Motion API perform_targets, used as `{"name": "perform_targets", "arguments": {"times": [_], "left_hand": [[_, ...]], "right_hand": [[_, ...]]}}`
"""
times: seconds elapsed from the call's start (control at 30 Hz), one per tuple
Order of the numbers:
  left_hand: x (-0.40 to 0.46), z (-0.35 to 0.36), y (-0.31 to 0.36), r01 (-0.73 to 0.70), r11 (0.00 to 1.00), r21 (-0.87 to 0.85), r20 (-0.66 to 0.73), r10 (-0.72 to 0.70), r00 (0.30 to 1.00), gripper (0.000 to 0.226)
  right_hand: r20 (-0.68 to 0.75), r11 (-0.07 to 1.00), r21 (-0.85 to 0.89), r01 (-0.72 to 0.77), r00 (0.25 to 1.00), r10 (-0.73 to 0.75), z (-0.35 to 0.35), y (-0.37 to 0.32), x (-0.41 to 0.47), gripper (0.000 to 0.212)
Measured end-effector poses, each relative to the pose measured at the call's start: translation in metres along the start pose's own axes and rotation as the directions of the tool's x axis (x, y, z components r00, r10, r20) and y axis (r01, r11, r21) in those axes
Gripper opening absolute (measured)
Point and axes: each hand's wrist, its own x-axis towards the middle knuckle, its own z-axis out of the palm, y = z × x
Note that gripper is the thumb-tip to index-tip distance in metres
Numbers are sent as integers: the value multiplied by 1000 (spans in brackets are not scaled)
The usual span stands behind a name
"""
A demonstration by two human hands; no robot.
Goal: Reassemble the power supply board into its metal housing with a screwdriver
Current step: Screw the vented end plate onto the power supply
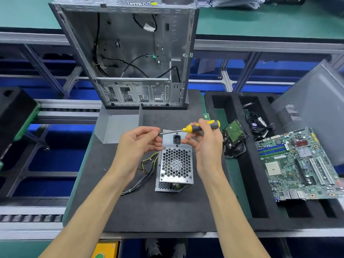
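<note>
Two hands hold a screwdriver over the power supply

No writing can be read; the right hand (202, 140) grips the yellow-and-grey screwdriver (197, 127) by its handle; the left hand (138, 141) pinches its tip; directly beneath the grip the power supply (176, 165) stands on the dark mat (149, 211); beyond it the open computer case (130, 53); right of the grip a hard drive (235, 133) and motherboard (297, 164)

Screwdriver (202, 126) in right hand (204, 144), tip at left hand (138, 144) fingertips.
</note>
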Motion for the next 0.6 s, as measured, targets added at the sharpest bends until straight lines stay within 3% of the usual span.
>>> {"name": "perform_targets", "arguments": {"times": [0.2,0.27,0.33,0.4,0.47,0.6], "left_hand": [[7,4,-6,-29,997,65,137,20,990,9],[8,8,-5,-26,996,85,196,9,981,18],[11,7,-6,11,993,114,146,-27,989,27],[14,-1,-12,61,981,186,-17,-59,998,30],[12,-12,-22,177,944,278,-120,-149,982,38],[-6,-18,-43,387,867,315,100,-436,894,58]], "right_hand": [[-50,998,49,-51,997,53,-6,3,1,15],[-79,990,109,-88,992,97,-7,6,2,14],[-116,979,173,-107,985,128,-10,7,4,11],[-154,973,208,-97,980,130,-14,7,8,10],[-186,971,226,-75,975,119,-18,6,11,11],[-206,984,175,-32,976,68,-19,7,14,11]]}}
